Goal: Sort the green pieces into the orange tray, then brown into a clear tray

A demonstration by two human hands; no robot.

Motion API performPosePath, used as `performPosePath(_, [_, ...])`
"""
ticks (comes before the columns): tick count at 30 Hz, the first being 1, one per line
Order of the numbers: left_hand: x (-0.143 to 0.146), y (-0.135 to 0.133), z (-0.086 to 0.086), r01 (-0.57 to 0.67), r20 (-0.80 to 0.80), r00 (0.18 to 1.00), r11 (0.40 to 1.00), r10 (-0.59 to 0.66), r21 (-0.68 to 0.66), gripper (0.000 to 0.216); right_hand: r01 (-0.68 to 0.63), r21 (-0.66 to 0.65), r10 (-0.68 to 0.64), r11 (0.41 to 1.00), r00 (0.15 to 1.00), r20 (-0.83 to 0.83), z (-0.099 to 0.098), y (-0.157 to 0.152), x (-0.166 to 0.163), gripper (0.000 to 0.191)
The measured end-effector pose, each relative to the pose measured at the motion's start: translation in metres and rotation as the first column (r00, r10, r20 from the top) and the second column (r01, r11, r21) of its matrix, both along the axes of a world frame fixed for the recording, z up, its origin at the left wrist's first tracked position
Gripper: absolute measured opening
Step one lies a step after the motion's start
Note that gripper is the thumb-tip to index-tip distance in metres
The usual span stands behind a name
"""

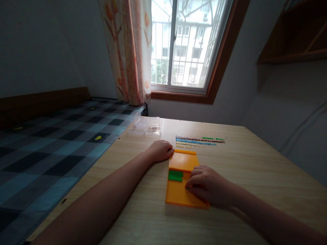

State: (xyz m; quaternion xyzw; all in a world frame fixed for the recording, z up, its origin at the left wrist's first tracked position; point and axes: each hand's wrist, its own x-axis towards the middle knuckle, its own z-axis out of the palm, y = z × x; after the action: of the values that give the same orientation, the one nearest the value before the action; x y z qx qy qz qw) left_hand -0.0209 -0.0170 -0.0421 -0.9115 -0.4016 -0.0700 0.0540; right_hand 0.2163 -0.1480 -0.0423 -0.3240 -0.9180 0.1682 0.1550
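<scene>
An orange plastic tray [176, 196], divided by a crosswise ridge, lies on the table in front of me. Two green strips [175, 175] rest side by side in its nearer section, against the left wall. My left hand [161, 150] is closed at the tray's far left corner, thumb and fingers gripping the edge. Over the right side of the nearer section, my right hand [204, 183] is closed in a pinch. A bit of a small green piece [188, 188] shows at its fingertips; the rest is hidden by the fingers.
Beyond the tray, rows of small blue pieces [195, 141], brown pieces [201, 140], yellow pieces [186, 147] and green pieces [207, 138] lie on the wooden table [245, 156]. Clear plastic boxes [146, 126] stand at the back left. A checked bed [63, 136] adjoins the left edge.
</scene>
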Motion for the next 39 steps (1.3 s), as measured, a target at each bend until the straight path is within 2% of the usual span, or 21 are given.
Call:
performPosePath(6, [-0.0005, 0.0001, 0.0002, 0.005, -0.001, 1.0, 1.0, -0.005, 0.005, 0.033, 0.032, 0.024, -0.029, 0.999, 0.996, -0.085, 0.0033, -0.0024, 0.0015, 0.04])
performPosePath(11, [-0.0006, 0.0003, 0.0006, 0.01, -0.002, 1.0, 1.0, -0.01, 0.003, 0.032, 0.016, 0.078, -0.008, 0.997, 0.995, -0.104, 0.0056, -0.004, 0.0014, 0.027])
performPosePath(16, [-0.0002, 0.0001, 0.0014, -0.001, -0.007, 1.0, 1.0, 0.001, -0.01, 0.033, 0.027, 0.097, -0.022, 0.995, 0.998, -0.054, 0.0048, -0.0054, 0.0018, 0.028])
performPosePath(23, [-0.0004, 0.001, 0.0008, 0.008, 0.007, 1.0, 1.0, -0.008, -0.004, 0.033, 0.121, 0.185, -0.118, 0.975, 0.993, -0.025, 0.0036, -0.0019, 0.0041, 0.033])
performPosePath(33, [-0.0001, 0.0011, 0.0004, 0.008, 0.001, 1.0, 1.0, -0.008, 0.007, 0.033, 0.143, 0.132, -0.148, 0.981, 0.988, 0.032, 0.0028, -0.0055, 0.0009, 0.036])
performPosePath(39, [-0.0004, 0.0018, -0.0004, 0.01, 0.012, 1.0, 1.0, -0.01, 0.006, 0.033, 0.144, 0.148, -0.152, 0.978, 0.987, 0.047, 0.0023, -0.0005, -0.0012, 0.036])
